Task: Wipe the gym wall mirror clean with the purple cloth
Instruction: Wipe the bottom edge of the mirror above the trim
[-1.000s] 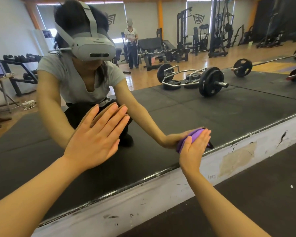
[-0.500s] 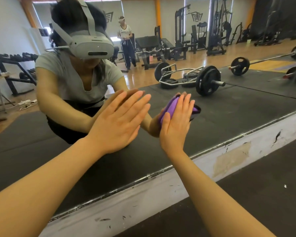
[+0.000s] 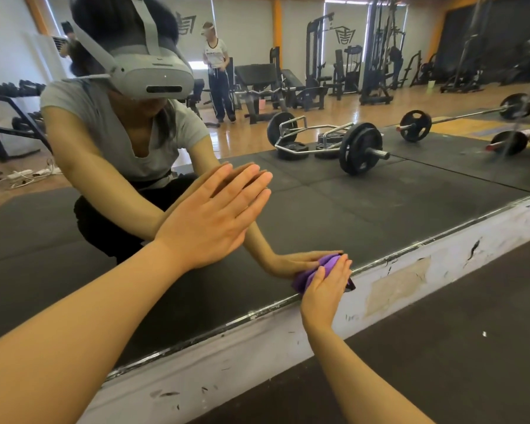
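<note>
Both of your hands meet the mirror (image 3: 380,203): the purple cloth (image 3: 311,275) sits pressed under your right hand (image 3: 326,286), fingers straight, at the glass's bottom edge just above the white wall strip (image 3: 410,280); your left hand (image 3: 214,221) braces flat, holding nothing. You're mid-wipe; next, probably sweep back upward. Half a second ago the cloth was higher up.

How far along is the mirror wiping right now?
Under way, and how much is finished can't be judged: the glass shows no clear wiped patch. In hand: the right hand presses the purple cloth on the mirror near its bottom edge; the left hand lies flat on the glass. Higher areas probably remain.
</note>
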Demonstrator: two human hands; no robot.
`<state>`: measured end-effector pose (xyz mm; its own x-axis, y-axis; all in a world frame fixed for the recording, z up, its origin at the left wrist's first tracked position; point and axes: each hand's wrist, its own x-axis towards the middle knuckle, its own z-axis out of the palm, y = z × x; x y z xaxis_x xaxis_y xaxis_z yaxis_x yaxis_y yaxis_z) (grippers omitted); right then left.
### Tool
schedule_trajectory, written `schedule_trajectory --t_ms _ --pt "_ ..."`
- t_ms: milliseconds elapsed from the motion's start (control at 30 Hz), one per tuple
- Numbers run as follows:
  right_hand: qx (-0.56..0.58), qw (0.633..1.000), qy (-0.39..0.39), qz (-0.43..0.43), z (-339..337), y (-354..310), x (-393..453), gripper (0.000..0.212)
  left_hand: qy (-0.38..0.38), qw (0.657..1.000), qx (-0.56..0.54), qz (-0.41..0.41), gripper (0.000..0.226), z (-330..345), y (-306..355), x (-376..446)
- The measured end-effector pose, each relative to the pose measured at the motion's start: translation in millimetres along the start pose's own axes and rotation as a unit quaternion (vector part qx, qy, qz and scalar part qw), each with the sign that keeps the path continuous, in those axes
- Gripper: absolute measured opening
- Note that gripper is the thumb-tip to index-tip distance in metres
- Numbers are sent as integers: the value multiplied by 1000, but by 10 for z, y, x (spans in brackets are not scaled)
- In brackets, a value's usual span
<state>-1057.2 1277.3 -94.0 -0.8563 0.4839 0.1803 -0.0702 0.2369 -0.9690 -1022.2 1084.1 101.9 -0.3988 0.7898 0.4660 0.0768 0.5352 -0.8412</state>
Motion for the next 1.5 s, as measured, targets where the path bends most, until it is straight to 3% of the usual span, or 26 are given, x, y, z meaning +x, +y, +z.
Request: schedule_trajectory --t_ms 167,700,867,1067,1267,1500 --pt "45 999 1 25 -205 -190 83 58 -11 1000 -10 5 59 -16 -6 8" --pt "-154 980 -46 -113 -866 -997 -273 54 -56 986 -144 -68 62 -305 168 158" --pt "-174 970 -44 -165 -971 -1156 -93 54 -51 978 -171 -111 74 -325 380 305" --pt "-185 947 -54 -257 -1138 -1119 351 53 -93 968 -138 -187 93 -163 770 520" --pt "-123 937 -44 -325 -1164 -947 1038 57 -68 962 -98 -244 81 102 1030 598" --pt "-136 889 -59 -433 -962 -710 1532 58 -50 961 -18 -272 74 210 1110 620"
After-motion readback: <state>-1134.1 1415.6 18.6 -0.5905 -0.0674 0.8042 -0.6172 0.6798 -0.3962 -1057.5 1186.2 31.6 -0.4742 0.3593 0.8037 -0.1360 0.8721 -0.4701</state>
